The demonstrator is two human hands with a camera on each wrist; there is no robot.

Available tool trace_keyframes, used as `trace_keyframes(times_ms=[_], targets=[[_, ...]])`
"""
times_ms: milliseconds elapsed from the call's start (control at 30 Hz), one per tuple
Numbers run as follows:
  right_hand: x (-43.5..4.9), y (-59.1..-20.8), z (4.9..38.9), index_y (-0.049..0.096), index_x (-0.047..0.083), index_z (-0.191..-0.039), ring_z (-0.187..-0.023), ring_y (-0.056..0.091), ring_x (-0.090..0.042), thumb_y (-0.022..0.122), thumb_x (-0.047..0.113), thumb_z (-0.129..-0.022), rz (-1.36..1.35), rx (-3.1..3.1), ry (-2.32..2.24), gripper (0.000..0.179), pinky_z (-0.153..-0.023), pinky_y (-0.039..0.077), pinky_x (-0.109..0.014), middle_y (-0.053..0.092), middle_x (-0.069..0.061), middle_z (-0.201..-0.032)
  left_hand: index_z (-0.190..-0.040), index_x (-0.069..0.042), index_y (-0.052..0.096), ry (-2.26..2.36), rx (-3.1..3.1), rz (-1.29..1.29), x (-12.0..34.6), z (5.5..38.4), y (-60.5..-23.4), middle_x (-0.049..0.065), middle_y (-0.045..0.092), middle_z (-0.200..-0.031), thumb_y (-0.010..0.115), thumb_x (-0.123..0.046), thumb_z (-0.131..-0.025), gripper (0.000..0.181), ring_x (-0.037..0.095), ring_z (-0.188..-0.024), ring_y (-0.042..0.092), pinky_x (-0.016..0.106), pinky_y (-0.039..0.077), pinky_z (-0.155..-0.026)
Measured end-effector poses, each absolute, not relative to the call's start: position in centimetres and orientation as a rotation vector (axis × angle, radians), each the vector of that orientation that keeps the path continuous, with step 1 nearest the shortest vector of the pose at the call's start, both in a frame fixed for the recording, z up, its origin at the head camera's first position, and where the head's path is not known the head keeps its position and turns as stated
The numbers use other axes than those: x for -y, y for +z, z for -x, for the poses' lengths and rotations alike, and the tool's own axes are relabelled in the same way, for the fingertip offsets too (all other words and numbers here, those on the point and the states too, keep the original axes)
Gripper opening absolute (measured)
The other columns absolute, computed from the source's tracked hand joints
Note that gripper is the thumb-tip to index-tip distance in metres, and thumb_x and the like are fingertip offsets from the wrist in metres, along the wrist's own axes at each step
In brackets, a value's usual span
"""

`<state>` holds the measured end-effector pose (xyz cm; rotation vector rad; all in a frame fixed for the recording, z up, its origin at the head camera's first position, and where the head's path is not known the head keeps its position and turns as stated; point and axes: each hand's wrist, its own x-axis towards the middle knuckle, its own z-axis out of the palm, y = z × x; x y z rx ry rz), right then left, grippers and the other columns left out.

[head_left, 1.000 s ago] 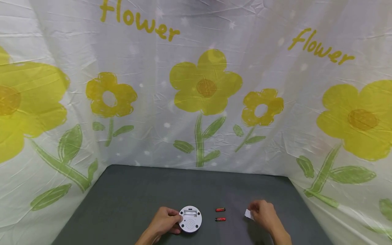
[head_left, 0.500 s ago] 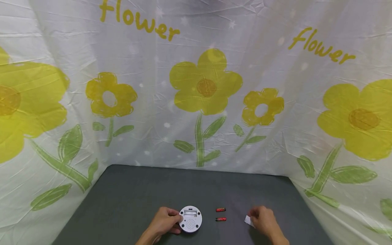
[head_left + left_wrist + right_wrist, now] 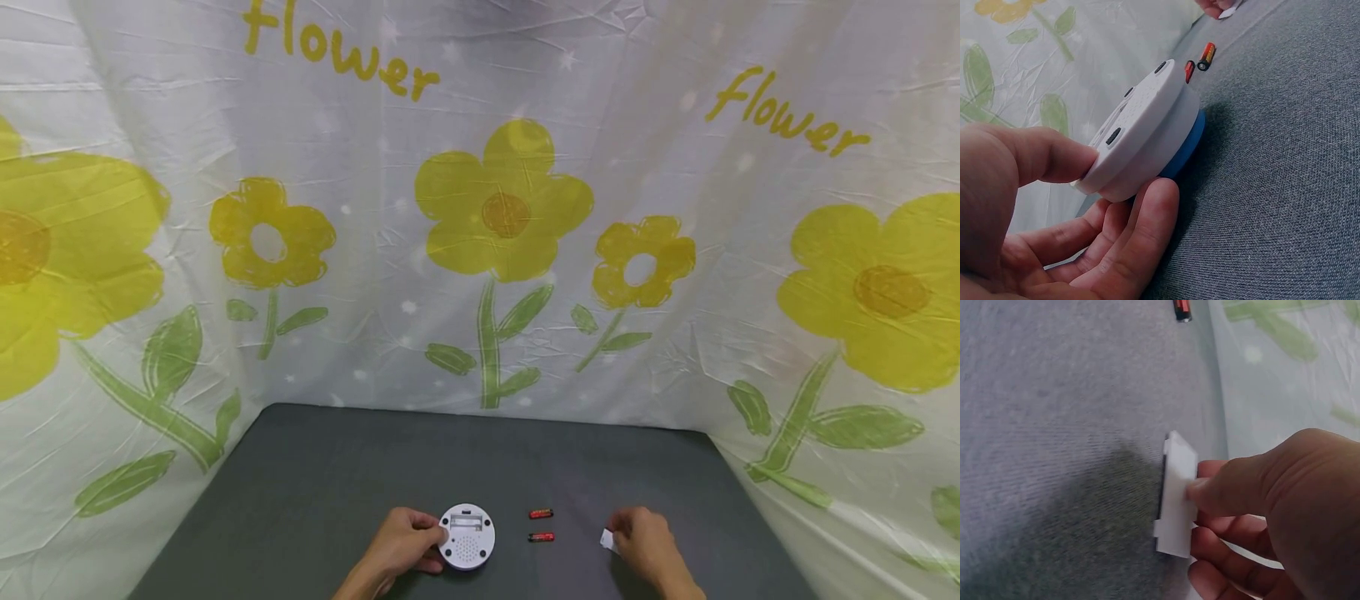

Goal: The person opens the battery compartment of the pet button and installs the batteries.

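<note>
My left hand (image 3: pixel 401 542) pinches the left rim of a round white battery-powered device (image 3: pixel 467 550), thumb on top and fingers beneath. Its underside faces up, showing an uncovered battery compartment (image 3: pixel 467 522), small holes and dark feet. In the left wrist view, a blue part (image 3: pixel 1186 149) shows below the white body (image 3: pixel 1147 134). Off to the right, my right hand (image 3: pixel 647 542) holds a white battery cover (image 3: pixel 608 540) between thumb and fingers. The right wrist view shows this cover (image 3: pixel 1177 500) tilted, with small tabs along one edge, close to the cloth.
Two red-and-black batteries, a far one (image 3: pixel 541 514) and a near one (image 3: pixel 542 537), lie between device and right hand. A dark grey cloth (image 3: pixel 360 458) covers the table. Behind and beside it hangs a flower-print curtain (image 3: pixel 360 275).
My right hand has moved slightly down toward the table's near side with the cover, then almost stopped. The left hand, device and batteries have stayed in place.
</note>
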<state>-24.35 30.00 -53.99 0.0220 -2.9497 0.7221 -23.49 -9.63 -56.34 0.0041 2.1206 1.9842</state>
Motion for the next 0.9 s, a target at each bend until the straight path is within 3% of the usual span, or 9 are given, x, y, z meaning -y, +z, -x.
trace_keyframes(times_ms=[467,900], targets=[[-27.6,-50.0,25.5,0.082,0.009,-0.097,-0.083,0.070,-0.018,0.079,0.001,-0.092,-0.199,2.861,0.684,0.009,-0.074,0.063,-0.043,0.074,-0.002,-0.090,-0.113,0.020,0.068,1.995,-2.107,-0.010,9.7,23.4,-56.2,0.011,0.077,-0.087,0.070,-0.002,-0.091,0.031,0.017,-0.072,0.076,0.030,0.068,-0.060],[-25.2,-50.1,26.6,0.080,0.006,-0.097,-0.080,0.070,-0.020,0.084,-0.004,-0.086,-0.488,2.804,0.674,0.015,-0.068,0.062,-0.031,0.071,0.000,-0.087,-0.114,0.021,0.068,1.983,-2.114,0.001,9.7,23.5,-56.3,0.012,0.077,-0.088,0.070,-0.003,-0.092,0.032,0.017,-0.074,0.077,0.031,0.069,-0.062]])
